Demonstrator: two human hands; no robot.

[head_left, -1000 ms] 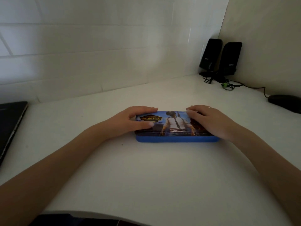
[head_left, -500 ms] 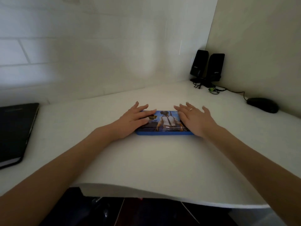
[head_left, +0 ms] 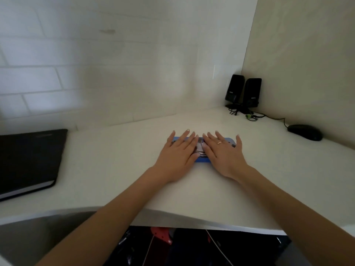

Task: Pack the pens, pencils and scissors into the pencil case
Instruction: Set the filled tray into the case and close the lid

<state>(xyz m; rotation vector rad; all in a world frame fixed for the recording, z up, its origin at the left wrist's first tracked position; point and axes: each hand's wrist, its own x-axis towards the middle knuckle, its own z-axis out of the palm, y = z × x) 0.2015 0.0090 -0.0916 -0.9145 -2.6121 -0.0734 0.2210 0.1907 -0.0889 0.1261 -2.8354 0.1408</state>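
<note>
A blue pencil case (head_left: pixel 201 160) with a printed picture on its lid is lying flat and shut on a white desk (head_left: pixel 119 169), its long side running left to right, a little right of the middle of the scene. Most of it is hiding under two bare hands. The left hand (head_left: pixel 178 156) is resting palm down over the left half of the lid, fingers spread and stretched out flat, not curling around anything. The right hand (head_left: pixel 223 154) is lying the same way over the right half, open and flat, wearing a ring (head_left: pixel 219 143) on one finger. The inner fingers of the two hands are nearly meeting over the middle of the lid. Both forearms are reaching in from the near edge of the desk. To the far left, a closed black laptop (head_left: pixel 28 160) is sitting on the desk. In the far right corner, two small black speakers (head_left: pixel 243 92) are standing side by side against the wall, cables trailing from them. A black mouse (head_left: pixel 305 132) is lying to their right, well apart from the case.
</note>
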